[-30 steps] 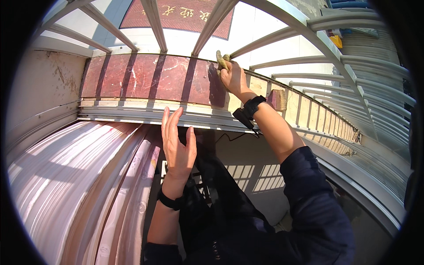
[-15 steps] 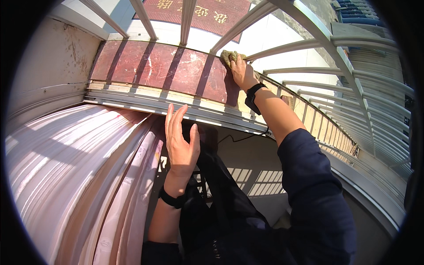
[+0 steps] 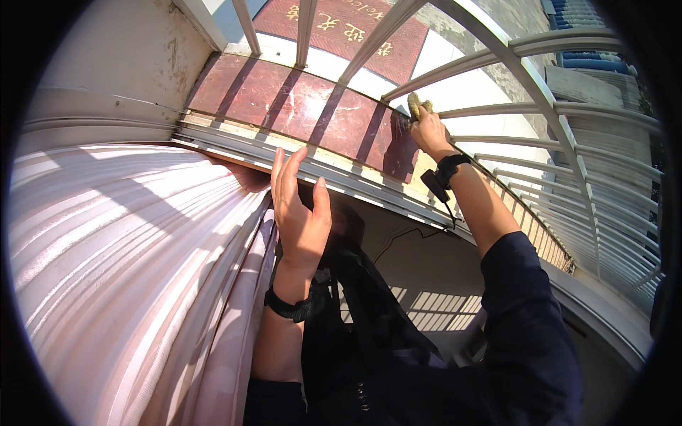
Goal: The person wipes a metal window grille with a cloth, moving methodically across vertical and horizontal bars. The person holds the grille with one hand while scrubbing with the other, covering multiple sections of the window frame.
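Note:
A bunched yellow-green cloth is gripped in my right hand, whose fingers are closed around it. It sits at the foot of the white bars, by the far right corner of the reddish marbled slab. My left hand is raised with fingers stretched and thumb apart, holding nothing. It hovers over the near edge of the pale window track, next to the gathered pink curtain. The right palm is turned away, so part of the cloth is hidden.
White railing bars curve along the far side and down the right. Beyond them lies a red mat with gold lettering. A stained wall stands at the left. A small black device hangs at my right wrist with a thin cable.
The view has shifted, so the slab and bars sit further right. The cloth, lying sideways before, now stands more upright between the bars. My left hand stays open.

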`<state>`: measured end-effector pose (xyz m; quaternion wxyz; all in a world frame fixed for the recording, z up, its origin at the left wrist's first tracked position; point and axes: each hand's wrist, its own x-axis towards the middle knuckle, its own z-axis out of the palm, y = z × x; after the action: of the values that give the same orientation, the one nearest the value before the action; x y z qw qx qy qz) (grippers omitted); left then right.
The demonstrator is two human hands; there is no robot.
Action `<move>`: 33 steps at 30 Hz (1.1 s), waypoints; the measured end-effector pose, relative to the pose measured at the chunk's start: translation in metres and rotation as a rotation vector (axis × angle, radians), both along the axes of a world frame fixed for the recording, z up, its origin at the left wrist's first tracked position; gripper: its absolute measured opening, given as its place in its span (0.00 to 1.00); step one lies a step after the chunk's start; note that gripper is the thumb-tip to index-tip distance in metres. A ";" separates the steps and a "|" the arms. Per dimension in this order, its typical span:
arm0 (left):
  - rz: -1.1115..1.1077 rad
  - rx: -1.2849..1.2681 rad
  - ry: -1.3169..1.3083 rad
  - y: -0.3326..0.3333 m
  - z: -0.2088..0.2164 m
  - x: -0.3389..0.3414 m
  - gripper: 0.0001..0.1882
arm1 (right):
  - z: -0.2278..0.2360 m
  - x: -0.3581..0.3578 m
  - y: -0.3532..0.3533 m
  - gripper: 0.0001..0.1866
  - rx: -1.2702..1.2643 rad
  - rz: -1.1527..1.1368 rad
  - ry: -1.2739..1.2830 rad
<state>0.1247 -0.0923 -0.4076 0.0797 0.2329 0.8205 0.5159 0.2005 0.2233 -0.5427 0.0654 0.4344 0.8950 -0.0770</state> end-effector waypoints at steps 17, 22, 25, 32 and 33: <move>0.079 -0.088 0.000 -0.041 -0.016 -0.044 0.24 | -0.042 -0.117 -0.051 0.15 0.010 0.307 -0.137; 0.221 -0.143 0.013 -0.061 -0.013 -0.059 0.23 | -0.031 -0.121 -0.041 0.10 0.256 0.570 -0.355; 0.272 -0.138 0.050 -0.077 -0.012 -0.070 0.22 | -0.029 -0.132 -0.045 0.13 0.126 0.305 -0.119; 0.304 -0.136 0.052 -0.101 -0.025 -0.083 0.21 | -0.010 -0.123 -0.062 0.21 -0.347 -0.019 0.322; 0.314 -0.126 0.030 -0.100 -0.026 -0.083 0.21 | -0.003 -0.124 -0.066 0.23 -0.380 -0.026 0.283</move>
<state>0.0416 -0.1923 -0.4331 0.0004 0.1042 0.8788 0.4658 0.0767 0.1569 -0.5460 0.0189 0.4109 0.8590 -0.3049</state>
